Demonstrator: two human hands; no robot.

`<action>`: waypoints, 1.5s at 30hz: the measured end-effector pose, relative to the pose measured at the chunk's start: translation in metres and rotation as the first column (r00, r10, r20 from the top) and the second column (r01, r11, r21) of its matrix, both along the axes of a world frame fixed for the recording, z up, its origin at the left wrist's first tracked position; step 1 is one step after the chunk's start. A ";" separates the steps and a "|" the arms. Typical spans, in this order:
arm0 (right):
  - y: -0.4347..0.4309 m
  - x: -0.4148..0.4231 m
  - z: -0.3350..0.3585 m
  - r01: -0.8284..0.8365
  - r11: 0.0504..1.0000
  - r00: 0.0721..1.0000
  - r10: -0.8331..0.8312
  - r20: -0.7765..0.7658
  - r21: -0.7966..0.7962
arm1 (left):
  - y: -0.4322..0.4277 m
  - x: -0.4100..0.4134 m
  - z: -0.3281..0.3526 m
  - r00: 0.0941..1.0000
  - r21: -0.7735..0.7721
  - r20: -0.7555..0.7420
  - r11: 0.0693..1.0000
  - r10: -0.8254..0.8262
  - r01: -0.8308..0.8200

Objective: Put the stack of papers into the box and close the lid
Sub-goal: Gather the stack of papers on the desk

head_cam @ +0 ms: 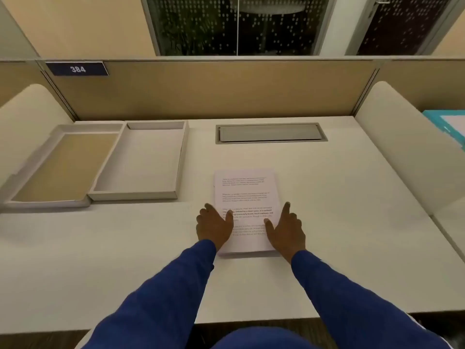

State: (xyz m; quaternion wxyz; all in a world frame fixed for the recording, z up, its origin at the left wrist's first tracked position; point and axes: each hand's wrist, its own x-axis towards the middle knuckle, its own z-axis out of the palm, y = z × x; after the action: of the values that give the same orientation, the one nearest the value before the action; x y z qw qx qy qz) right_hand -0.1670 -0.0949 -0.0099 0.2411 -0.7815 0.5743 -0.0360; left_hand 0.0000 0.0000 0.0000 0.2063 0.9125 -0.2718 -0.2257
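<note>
Both hands, the left hand (214,222) and right hand (286,226), are spread open at the sides of the stack of papers (245,197), nothing gripped yet. The box (141,159) is set open, left of the stack; a two-sided lift is judged next.

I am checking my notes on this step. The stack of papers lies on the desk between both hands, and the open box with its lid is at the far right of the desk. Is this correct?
Not quite. The head view shows the open box and its lid at the far left of the desk, not the right. The rest holds: the stack of papers lies on the desk, with the left hand and right hand at its two sides.
</note>
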 end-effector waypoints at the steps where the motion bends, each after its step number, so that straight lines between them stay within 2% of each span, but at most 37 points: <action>1: 0.002 0.001 0.000 0.005 1.000 1.000 -0.005 -0.008 0.002 | -0.001 -0.002 -0.001 0.997 -0.008 -0.046 0.998 0.064 -0.065; 3: 0.004 0.003 -0.003 0.004 1.000 1.000 -0.004 -0.026 -0.008 | -0.001 -0.004 -0.002 0.975 0.004 -0.139 0.985 0.171 -0.172; 6: 0.006 0.006 -0.004 0.009 1.000 0.998 -0.009 -0.060 -0.001 | -0.003 -0.008 -0.005 0.949 0.027 -0.233 0.977 0.211 -0.210; 9: 0.002 0.012 -0.004 0.023 0.999 0.997 -0.021 -0.079 0.025 | -0.006 -0.007 -0.006 0.937 0.060 -0.251 0.970 0.242 -0.234; 16: 0.002 0.016 -0.008 0.033 0.999 0.995 -0.032 -0.098 0.006 | -0.017 -0.011 0.000 0.876 0.021 -0.341 0.935 0.340 -0.354; 22: 0.001 0.016 -0.012 0.016 1.000 0.994 -0.016 -0.104 -0.001 | -0.013 0.002 -0.003 0.720 -0.094 -0.609 0.871 0.333 -0.482; 28: 0.000 0.015 -0.015 0.000 1.000 0.993 -0.002 -0.115 -0.011 | -0.008 0.008 -0.006 0.578 -0.143 -0.784 0.839 0.228 -0.525; 32: -0.001 0.012 -0.016 -0.014 1.000 0.994 0.012 -0.113 -0.012 | -0.008 0.011 -0.004 0.558 -0.157 -0.809 0.848 0.183 -0.506; 39: -0.002 0.003 -0.019 -0.065 0.998 0.994 0.063 -0.087 -0.024 | -0.006 0.024 -0.005 0.659 -0.124 -0.741 0.936 0.133 -0.328; 45: -0.003 -0.001 -0.020 -0.078 0.997 0.995 0.076 -0.063 -0.027 | -0.006 0.027 -0.010 0.573 -0.161 -0.805 0.872 0.155 -0.462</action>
State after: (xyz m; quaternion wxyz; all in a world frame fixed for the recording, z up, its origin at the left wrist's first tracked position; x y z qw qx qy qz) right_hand -0.1680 -0.0979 -0.0295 0.2128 -0.8072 0.5504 -0.0113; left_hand 0.0271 -0.0060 -0.0099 0.4992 0.7071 -0.0265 -0.5000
